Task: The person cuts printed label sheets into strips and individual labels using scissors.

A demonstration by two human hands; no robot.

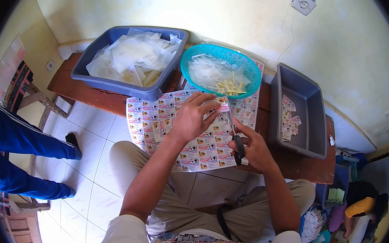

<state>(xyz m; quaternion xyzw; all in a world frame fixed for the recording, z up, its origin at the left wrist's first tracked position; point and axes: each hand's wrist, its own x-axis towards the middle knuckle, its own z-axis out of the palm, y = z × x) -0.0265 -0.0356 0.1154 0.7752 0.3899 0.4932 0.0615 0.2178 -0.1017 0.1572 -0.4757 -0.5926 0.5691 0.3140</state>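
Observation:
My left hand [194, 114] pinches a small printed label [223, 106] between thumb and fingers, above a large sheet of printed labels [152, 122]. Black-handled scissors [239, 149] are in my right hand [253, 147]. Their blades point up and away from me, along the right edge of the held label. The sheet lies across the front of the brown bench and hangs over it towards my lap. Further printed sheets [252, 105] lie behind, partly under a turquoise basket [253, 82].
A blue-grey tub [97, 81] of clear plastic bags stands at the back left. The basket holds plastic pieces and thin yellowish strips. At right, a grey tub [313, 109] contains cut labels [289, 123]. One person in blue trousers [28, 167] stands left; another [363, 201] is low at right.

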